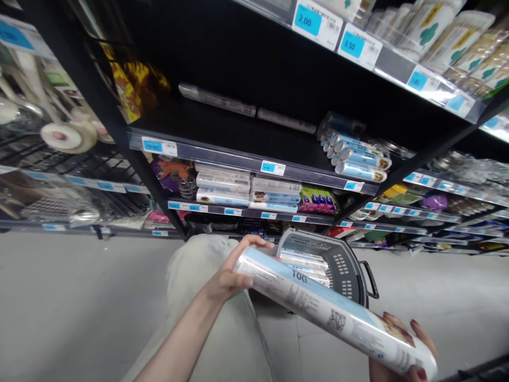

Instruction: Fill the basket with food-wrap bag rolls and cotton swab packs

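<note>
A long white and light-blue plastic-wrapped roll (314, 302), printed with "100" and a square code, is held slantwise in front of me. My left hand (230, 273) grips its upper left end, thumb on the near side and fingers behind. Around the lower right end, my right hand (382, 369) is closed, partly hidden by the roll. Behind the roll, a grey shopping basket (345, 265) with a black handle stands on the floor and contains several similar rolls (304, 260). The held roll covers part of the basket.
Ahead is a black shelf unit. Its middle shelf (234, 148) has a pile of small blue-white rolls (358, 156) at the right. More wrapped rolls (225, 185) lie on the shelf below, beside a purple-green pack (318, 200). Kitchen utensils (63, 135) hang at the left.
</note>
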{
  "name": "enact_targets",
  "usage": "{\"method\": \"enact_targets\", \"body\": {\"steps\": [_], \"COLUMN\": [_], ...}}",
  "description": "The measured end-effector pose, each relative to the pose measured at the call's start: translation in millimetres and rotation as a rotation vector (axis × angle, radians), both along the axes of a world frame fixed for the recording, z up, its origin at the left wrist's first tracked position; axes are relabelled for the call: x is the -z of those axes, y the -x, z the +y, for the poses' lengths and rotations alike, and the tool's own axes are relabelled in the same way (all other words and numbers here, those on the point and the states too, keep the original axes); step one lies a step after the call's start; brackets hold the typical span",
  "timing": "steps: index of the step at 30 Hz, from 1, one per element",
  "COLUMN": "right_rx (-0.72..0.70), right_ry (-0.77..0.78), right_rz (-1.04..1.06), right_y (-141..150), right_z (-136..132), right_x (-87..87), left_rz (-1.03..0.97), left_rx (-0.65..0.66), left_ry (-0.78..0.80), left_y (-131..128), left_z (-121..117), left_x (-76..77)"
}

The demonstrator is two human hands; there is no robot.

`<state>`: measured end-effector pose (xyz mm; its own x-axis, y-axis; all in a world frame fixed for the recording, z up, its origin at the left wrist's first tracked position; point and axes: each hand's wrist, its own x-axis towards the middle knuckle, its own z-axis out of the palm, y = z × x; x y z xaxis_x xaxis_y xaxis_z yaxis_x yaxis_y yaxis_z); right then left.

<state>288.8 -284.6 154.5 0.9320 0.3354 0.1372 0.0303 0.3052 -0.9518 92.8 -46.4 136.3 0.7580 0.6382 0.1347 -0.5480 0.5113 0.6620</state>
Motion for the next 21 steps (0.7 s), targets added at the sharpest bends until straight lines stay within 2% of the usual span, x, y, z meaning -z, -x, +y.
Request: {"method": "enact_targets", "body": {"steps": [4, 6, 9, 15, 21], "right_rx": [-0.024, -0.055, -0.069, 0.065, 0.018], "right_ry": [0.079, 0.109, 0.117, 0.107, 0.067], "right_rz": [-0.158, -0.182, -0.136, -0.141, 0.019], "right_y": [-2.3, -3.2, -3.0, -0.1, -1.8], "right_z": [-7.2, -10.2, -9.8, 3.6, 4.9], "right_x": [0.6, 0.1, -0.5, -2.6, -5.0], "left_rz": [0.352, 0.419, 0.326, 0.120, 0.026], "left_rx": [-0.061, -0.063, -0.088, -0.077, -0.054], "left_ry": [0.089, 0.117, 0.119, 0.050, 0.012], "left_y": [-3.6, -4.3, -3.6, -1.2, 0.1], "left_z": [1.9, 3.0, 4.4, 4.7, 3.5], "left_x": [3.2, 4.7, 5.8, 3.9, 1.2]}}
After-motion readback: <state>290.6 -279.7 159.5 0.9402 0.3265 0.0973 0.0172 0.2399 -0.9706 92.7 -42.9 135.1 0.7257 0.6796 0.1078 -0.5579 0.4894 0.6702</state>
